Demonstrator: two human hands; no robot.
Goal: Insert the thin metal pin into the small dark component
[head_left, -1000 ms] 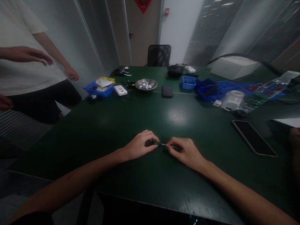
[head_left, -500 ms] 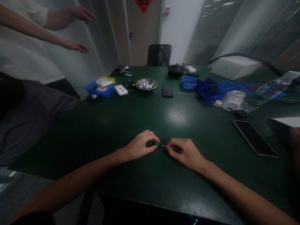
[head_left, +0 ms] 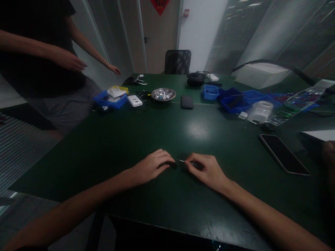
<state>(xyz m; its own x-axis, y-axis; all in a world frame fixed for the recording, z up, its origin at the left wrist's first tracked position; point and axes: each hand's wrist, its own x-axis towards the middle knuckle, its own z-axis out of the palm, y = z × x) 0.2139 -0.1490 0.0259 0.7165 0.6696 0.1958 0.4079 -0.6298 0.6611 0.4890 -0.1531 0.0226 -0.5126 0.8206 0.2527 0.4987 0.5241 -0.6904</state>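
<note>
Above the green tabletop (head_left: 146, 205), my left hand (head_left: 150, 166) reaches in from the left, its thumb apart from the stretched fingers. A dark patch lies under its fingertips; whether that is shadow or a small object I cannot tell. The small green piece seen earlier does not show now. Opposite, my right hand (head_left: 208, 168) pinches a thin silvery rod (head_left: 181, 160) between thumb and forefinger. The rod's tip points left toward my left hand, a short gap away. Its other end is hidden in my fingers.
Ahead are a metal bowl (head_left: 159, 99), a dark flat case (head_left: 187, 102), a white device (head_left: 134, 101) and blue trays (head_left: 210, 92). A phone (head_left: 284, 154) and a plastic bottle (head_left: 295, 106) lie at right. A person (head_left: 39, 69) stands at the left side.
My left hand has moved slightly left and opened, and the green piece it held has gone from sight. The rod's tip now shows free. Different people's arms show at left.
</note>
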